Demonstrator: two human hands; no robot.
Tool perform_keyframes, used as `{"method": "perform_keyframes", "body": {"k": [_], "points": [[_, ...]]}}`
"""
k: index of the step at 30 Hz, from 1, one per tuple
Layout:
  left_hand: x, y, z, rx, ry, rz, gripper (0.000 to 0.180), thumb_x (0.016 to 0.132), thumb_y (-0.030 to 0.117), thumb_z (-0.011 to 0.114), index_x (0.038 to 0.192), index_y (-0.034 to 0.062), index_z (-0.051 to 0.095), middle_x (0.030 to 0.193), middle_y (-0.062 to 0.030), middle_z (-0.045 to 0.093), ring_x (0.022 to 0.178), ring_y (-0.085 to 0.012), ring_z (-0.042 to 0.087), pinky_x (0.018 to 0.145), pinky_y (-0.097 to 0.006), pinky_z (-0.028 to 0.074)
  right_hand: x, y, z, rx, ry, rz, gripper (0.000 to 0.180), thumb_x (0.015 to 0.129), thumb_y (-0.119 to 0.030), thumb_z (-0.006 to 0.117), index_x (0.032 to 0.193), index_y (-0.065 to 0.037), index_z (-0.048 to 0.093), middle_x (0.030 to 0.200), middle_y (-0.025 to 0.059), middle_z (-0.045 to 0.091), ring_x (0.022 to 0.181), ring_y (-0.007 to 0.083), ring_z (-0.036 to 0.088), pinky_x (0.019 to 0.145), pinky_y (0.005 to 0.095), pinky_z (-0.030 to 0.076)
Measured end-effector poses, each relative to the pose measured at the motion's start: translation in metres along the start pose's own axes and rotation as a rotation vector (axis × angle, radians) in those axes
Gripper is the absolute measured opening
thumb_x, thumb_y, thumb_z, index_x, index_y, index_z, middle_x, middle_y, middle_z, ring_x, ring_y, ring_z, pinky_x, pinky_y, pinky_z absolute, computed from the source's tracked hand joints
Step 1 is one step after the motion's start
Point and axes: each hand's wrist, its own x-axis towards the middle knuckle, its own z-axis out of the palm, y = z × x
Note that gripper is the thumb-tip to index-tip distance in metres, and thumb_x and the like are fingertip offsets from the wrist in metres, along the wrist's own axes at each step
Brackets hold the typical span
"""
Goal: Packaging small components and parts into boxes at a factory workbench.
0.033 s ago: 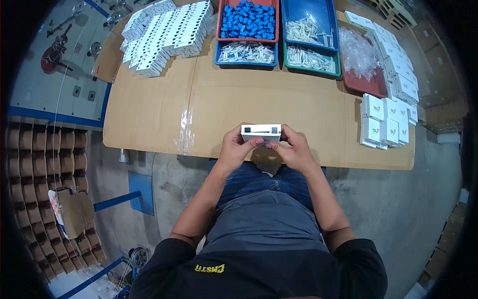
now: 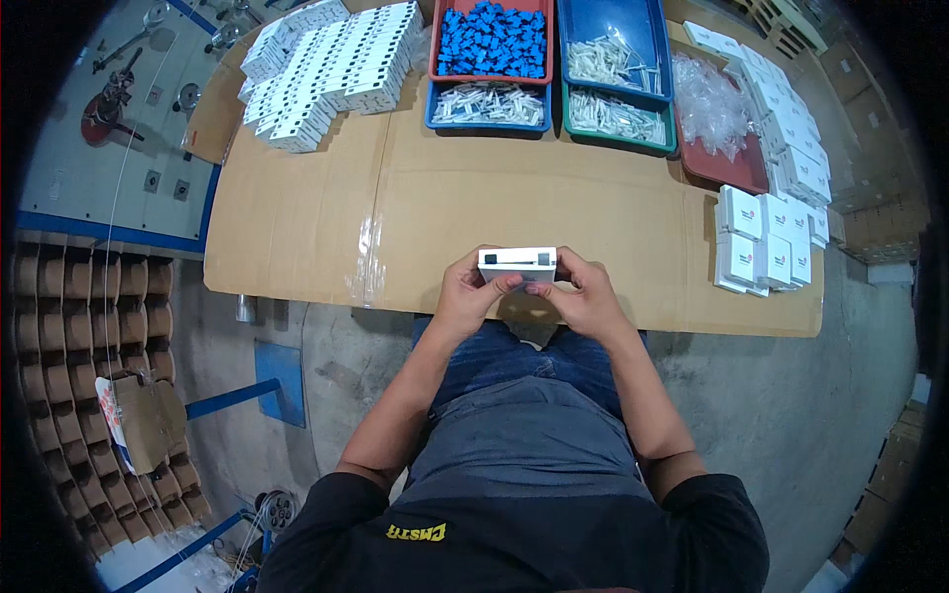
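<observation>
A small white box (image 2: pixel 518 263) with dark marks along its upper side is held between my two hands, above the near edge of the cardboard-covered table (image 2: pixel 474 208). My left hand (image 2: pixel 469 295) closes on its left end, thumb against the near face. Gripping the right end, my right hand (image 2: pixel 587 296) has its thumb close to the other one. The fingers behind the box are mostly hidden.
Stacked white boxes (image 2: pixel 336 64) fill the far left. Trays along the back hold blue plastic pieces (image 2: pixel 492 42) and white slim pieces (image 2: pixel 489 104). Clear plastic bags (image 2: pixel 710 104) lie in a red tray (image 2: pixel 727 173). More white boxes (image 2: pixel 766 237) stand at the right.
</observation>
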Motion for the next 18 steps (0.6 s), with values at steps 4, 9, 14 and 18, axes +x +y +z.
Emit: {"method": "perform_keyframes", "body": {"k": [4, 9, 14, 18], "points": [[-0.004, -0.009, 0.009, -0.016, 0.055, 0.019, 0.028, 0.09, 0.007, 0.078, 0.115, -0.0005, 0.066, 0.106, -0.0037, 0.07, 0.098, -0.0117, 0.066, 0.088, -0.028, 0.054, 0.004, -0.002, -0.002, -0.042, -0.032, 0.07, 0.031, 0.086, -0.003, 0.077, 0.114, -0.001, 0.065, 0.103, 0.0076, 0.072, 0.099, 0.0176, 0.069, 0.094, 0.0341, 0.054], [-0.002, 0.005, 0.021, -0.028, 0.039, 0.075, 0.034, 0.091, 0.007, 0.076, 0.122, 0.0006, 0.064, 0.112, -0.0052, 0.069, 0.104, -0.0133, 0.064, 0.091, -0.028, 0.052, 0.002, -0.005, 0.005, 0.094, 0.099, 0.043, 0.035, 0.085, -0.002, 0.078, 0.117, -0.001, 0.064, 0.111, 0.0067, 0.068, 0.106, 0.016, 0.066, 0.099, 0.0336, 0.053], [-0.008, 0.031, 0.03, 0.079, 0.0, 0.146, 0.033, 0.092, 0.007, 0.074, 0.123, 0.0012, 0.063, 0.12, -0.008, 0.068, 0.114, -0.0159, 0.062, 0.1, -0.031, 0.049, -0.001, -0.009, 0.004, 0.169, 0.156, -0.092, 0.04, 0.085, -0.001, 0.079, 0.122, -0.001, 0.062, 0.115, 0.007, 0.065, 0.111, 0.0154, 0.063, 0.101, 0.0326, 0.051], [-0.019, 0.052, 0.035, 0.112, 0.046, 0.205, 0.033, 0.094, 0.006, 0.072, 0.124, 0.0011, 0.062, 0.122, -0.0095, 0.067, 0.116, -0.0185, 0.062, 0.103, -0.033, 0.047, -0.006, -0.038, 0.005, 0.202, 0.118, -0.164, 0.04, 0.084, 0.0, 0.079, 0.121, 0.0, 0.063, 0.117, 0.0078, 0.065, 0.109, 0.0167, 0.063, 0.101, 0.0331, 0.049]]}}
